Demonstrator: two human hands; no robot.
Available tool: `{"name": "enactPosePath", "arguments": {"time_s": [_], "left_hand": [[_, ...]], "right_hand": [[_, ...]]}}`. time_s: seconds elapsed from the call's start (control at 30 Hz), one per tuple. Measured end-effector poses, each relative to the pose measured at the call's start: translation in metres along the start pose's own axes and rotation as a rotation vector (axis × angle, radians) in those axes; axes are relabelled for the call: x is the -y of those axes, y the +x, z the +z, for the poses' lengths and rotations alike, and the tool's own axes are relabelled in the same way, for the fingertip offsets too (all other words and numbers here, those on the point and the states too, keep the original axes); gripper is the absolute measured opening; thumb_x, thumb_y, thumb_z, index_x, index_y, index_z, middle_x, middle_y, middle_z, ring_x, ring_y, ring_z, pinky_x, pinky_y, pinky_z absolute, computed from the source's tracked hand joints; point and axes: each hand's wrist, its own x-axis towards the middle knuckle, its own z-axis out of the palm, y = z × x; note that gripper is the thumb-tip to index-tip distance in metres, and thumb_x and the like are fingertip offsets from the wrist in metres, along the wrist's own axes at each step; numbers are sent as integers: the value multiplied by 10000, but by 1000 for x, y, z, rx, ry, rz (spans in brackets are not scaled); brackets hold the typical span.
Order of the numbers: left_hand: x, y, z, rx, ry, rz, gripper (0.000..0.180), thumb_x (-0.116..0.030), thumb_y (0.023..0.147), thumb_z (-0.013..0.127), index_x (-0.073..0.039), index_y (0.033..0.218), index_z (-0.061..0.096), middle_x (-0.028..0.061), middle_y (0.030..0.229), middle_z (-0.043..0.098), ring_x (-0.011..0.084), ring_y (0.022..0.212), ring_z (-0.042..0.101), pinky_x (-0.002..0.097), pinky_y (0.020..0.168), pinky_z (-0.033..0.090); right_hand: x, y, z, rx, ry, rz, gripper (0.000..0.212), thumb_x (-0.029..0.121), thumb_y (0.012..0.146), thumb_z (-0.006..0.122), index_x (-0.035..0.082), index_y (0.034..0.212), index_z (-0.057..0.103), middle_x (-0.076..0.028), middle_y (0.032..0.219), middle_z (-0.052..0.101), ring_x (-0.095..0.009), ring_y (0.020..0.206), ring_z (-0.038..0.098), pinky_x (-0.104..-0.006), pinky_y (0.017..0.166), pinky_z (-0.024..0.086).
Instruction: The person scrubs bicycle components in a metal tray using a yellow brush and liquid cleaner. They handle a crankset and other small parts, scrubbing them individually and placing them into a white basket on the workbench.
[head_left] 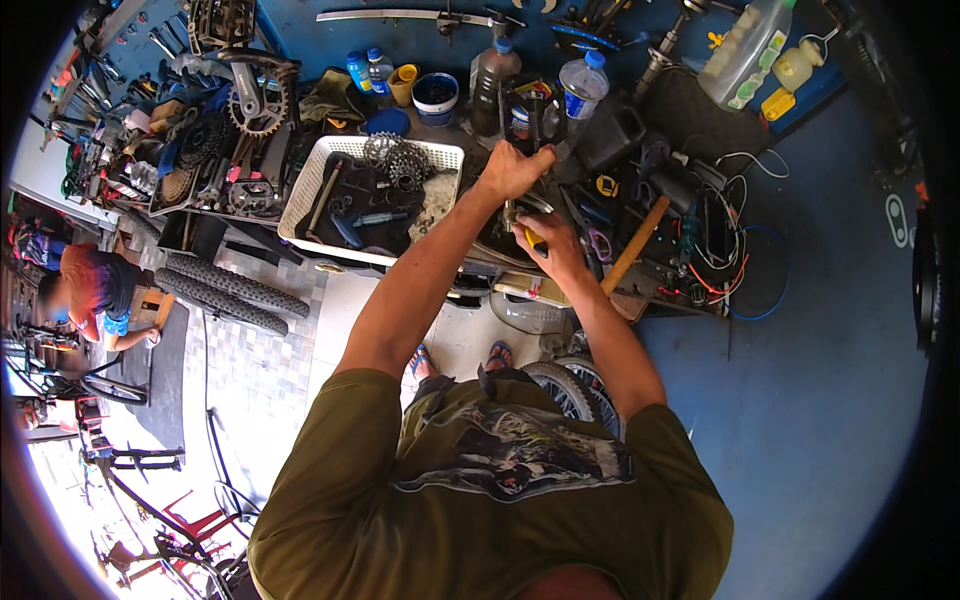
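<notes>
My left hand (pixel 515 170) is closed at the back of the workbench, beside a dark metal piece (pixel 530 115). What lies inside its fingers is hidden. Just nearer to me and slightly right, my right hand (pixel 556 248) wraps round a tool with a yellow-and-black handle (pixel 536 242); its working end is not clear. A shiny metal part (pixel 512 214) shows between the two hands. Left of them stands a white perforated basket (pixel 300 205), holding a bicycle cassette (pixel 405 163), a blue-handled tool (pixel 347 231) and dark cloth.
Bottles (pixel 495 85) and a blue tub (pixel 435 97) line the bench's back. A wooden-handled hammer (pixel 635 245) and tangled cables (pixel 720 240) lie to the right. Tyres (pixel 230 290) are at left, below a crankset (pixel 255 100). Another person (pixel 95 280) is at far left.
</notes>
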Motion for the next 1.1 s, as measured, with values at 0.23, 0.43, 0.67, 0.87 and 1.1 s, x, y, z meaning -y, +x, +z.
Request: {"name": "enactPosePath", "arguments": {"time_s": [0.23, 0.43, 0.67, 0.87, 1.1], "left_hand": [[1, 2, -6, 89, -158, 42, 238, -193, 965, 614, -11, 860, 726, 39, 776, 717, 120, 745, 655, 316, 711, 523], [4, 1, -13, 134, -318, 16, 190, -147, 973, 636, 16, 956, 733, 55, 851, 743, 128, 803, 664, 316, 761, 532], [17, -23, -39, 192, -491, -9, 251, -81, 960, 699, 57, 1167, 669, 113, 1037, 778, 184, 942, 744, 330, 908, 588], [31, -47, -66, 289, -493, 52, 258, -6, 1020, 586, -17, 1267, 512, 163, 1102, 714, 302, 1197, 674, 468, 1111, 504], [27, -74, -81, 269, -493, -6, 251, 24, 1001, 594, 9, 1244, 534, 203, 1252, 697, 255, 1236, 652, 378, 1060, 525]], "right_hand": [[9, 0, -12, -164, 168, 108, 174, 224, 917, 810, 72, 993, 772, -154, 959, 781, -368, 891, 746, -423, 759, 577], [-11, 2, -14, -41, 208, 182, 195, 227, 939, 795, 51, 1020, 764, -159, 917, 775, -297, 871, 776, -385, 761, 575], [-19, -8, -19, -43, 321, 257, 206, 203, 950, 781, 25, 1052, 760, -161, 924, 779, -300, 875, 778, -357, 771, 573], [-14, 2, -18, -64, 327, 274, 215, 212, 943, 792, 17, 1026, 757, -170, 910, 772, -305, 829, 772, -369, 733, 567], [-19, 0, -10, -52, 269, 97, 211, 271, 922, 805, 72, 983, 770, -177, 862, 754, -371, 812, 737, -423, 710, 556]]}}
